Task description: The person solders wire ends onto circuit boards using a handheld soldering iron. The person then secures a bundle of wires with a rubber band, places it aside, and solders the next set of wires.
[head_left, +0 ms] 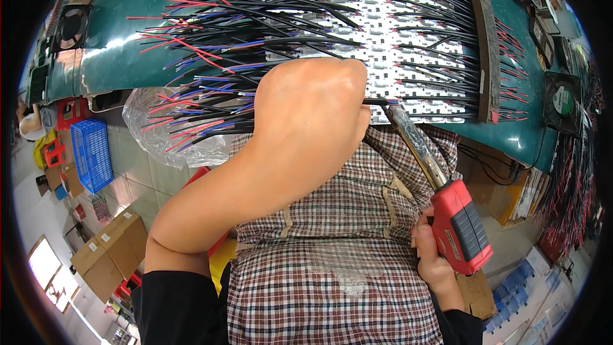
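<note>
My left hand [313, 102] is closed with the knuckles up, over the near part of the white circuit boards [381, 67]. From its fingers a black-sheathed wire [378, 101] sticks out to the right, its end on a board; the fingertips are hidden. Low on the right, my right hand [433, 259] is wrapped around the red and black handle of a soldering iron [456, 227]. The iron's metal barrel slants up and left, and its tip is at the wire's end. Rows of black wires with red and blue ends [211, 45] lie left of the boards.
A long dark bar [487, 57] lies across the wires on the right. Small black fans stand at the left [71, 27] and right [562, 103] of the green table [121, 57]. Clear plastic [150, 128] hangs below the left edge; a blue crate [91, 153] stands on the floor.
</note>
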Motion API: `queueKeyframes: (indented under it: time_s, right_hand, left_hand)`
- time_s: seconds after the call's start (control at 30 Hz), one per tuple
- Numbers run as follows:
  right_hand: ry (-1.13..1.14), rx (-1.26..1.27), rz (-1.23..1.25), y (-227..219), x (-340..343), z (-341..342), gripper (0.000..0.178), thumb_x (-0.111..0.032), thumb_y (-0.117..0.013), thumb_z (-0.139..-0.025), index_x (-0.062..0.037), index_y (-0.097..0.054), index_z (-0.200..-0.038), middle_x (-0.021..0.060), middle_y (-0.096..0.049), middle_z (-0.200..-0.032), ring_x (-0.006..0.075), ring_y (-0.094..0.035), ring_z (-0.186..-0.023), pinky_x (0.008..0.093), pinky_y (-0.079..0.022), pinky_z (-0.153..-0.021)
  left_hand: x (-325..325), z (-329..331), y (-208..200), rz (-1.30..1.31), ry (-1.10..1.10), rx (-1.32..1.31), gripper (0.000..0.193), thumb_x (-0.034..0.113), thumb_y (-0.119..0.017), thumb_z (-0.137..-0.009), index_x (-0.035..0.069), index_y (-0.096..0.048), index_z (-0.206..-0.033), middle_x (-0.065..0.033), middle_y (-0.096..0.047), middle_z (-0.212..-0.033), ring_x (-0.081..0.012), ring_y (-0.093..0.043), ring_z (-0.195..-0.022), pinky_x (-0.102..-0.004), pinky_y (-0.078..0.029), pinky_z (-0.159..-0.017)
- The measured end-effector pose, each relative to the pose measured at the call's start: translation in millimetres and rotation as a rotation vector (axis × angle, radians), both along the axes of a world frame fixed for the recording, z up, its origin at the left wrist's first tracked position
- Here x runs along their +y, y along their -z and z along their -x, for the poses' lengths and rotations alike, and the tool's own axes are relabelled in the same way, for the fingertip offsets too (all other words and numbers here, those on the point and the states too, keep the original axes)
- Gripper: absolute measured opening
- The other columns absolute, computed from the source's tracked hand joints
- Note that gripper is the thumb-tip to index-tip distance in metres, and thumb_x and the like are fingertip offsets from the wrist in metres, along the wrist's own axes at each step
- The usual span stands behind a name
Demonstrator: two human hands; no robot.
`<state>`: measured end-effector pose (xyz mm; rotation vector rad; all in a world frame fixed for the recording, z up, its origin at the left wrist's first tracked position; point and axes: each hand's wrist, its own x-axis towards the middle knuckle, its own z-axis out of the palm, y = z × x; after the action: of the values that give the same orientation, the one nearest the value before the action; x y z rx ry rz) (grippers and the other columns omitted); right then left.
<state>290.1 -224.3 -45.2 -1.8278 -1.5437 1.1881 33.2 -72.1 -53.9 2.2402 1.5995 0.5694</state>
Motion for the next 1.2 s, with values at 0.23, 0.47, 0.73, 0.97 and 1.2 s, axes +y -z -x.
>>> queueKeyframes:
  time_s: [0.23,0.47,0.73,0.97,1.2]
  right_hand:
    - [-0.037,0.021,0.067,5,-2,-6,0.022,-0.008,-0.077,-0.084,-0.0002,-0.07,-0.104,0.012,-0.068,-0.09,0.0266,-0.068,-0.078,0.0361,-0.055,-0.07]
    - [0.087,0.112,0.097,3,-2,5,0.025,-0.008,-0.077,-0.085,0.0,-0.069,-0.108,0.0113,-0.068,-0.091,0.0249,-0.068,-0.078,0.0348,-0.055,-0.07]
    - [-0.087,0.022,0.065,4,4,-2,0.019,-0.007,-0.077,-0.085,0.0005,-0.07,-0.101,0.011,-0.068,-0.085,0.0256,-0.069,-0.073,0.0352,-0.056,-0.066]
    - [-0.088,0.046,0.078,-1,8,2,0.015,-0.006,-0.076,-0.084,0.0007,-0.069,-0.096,0.0113,-0.066,-0.083,0.0255,-0.067,-0.069,0.0353,-0.053,-0.062]
    - [-0.106,-0.069,-0.075,-1,-3,-2,0.016,-0.006,-0.075,-0.083,-0.0002,-0.07,-0.097,0.0124,-0.065,-0.085,0.0273,-0.065,-0.07,0.0355,-0.052,-0.062]
  left_hand:
    - [9,5,-2,0.067,0.007,-0.023,0.014,0.014,-0.077,-0.08,0.001,-0.07,-0.081,-0.0123,-0.069,-0.072,-0.0268,-0.07,-0.065,-0.0386,-0.054,-0.062]
    - [12,6,-5,0.093,0.022,-0.033,0.017,0.017,-0.076,-0.081,0.001,-0.073,-0.085,-0.0133,-0.068,-0.069,-0.0268,-0.069,-0.062,-0.0393,-0.053,-0.06]
    - [12,5,1,0.03,0.035,-0.028,0.013,0.015,-0.075,-0.081,0.003,-0.073,-0.083,-0.0128,-0.066,-0.066,-0.0274,-0.069,-0.062,-0.0399,-0.053,-0.06]
    - [13,5,0,0.032,0.049,-0.009,0.011,0.014,-0.074,-0.081,0.003,-0.072,-0.081,-0.0133,-0.068,-0.068,-0.0271,-0.071,-0.064,-0.0391,-0.054,-0.061]
    - [15,5,-5,0.062,0.062,0.016,0.01,0.013,-0.072,-0.081,0.003,-0.072,-0.082,-0.0135,-0.07,-0.071,-0.0271,-0.072,-0.069,-0.0392,-0.055,-0.065]
